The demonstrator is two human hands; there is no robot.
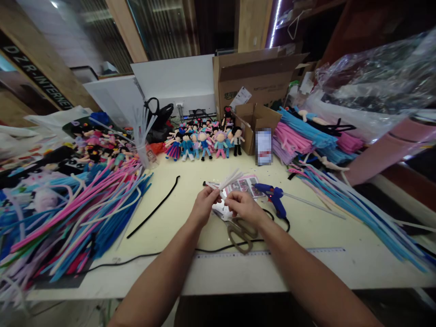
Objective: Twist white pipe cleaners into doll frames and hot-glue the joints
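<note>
- The place looks like a craft workshop.
- Long, fuzzy, multicoloured pipe cleaners (112,195) heap a pale-yellow flat counter (163,231).
- Small, colourful, fuzzy dolls (203,144) stand grouped.
- A dark-blue plastic glue gun (276,194) lies ready-loaded.

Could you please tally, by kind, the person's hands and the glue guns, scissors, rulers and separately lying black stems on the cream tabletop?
Hands: 2 (left hand and right hand, at the white stems)
Glue gun: 1
Scissors: 1 pair
Ruler: 1
Black stem: 1
Total: 6
</note>
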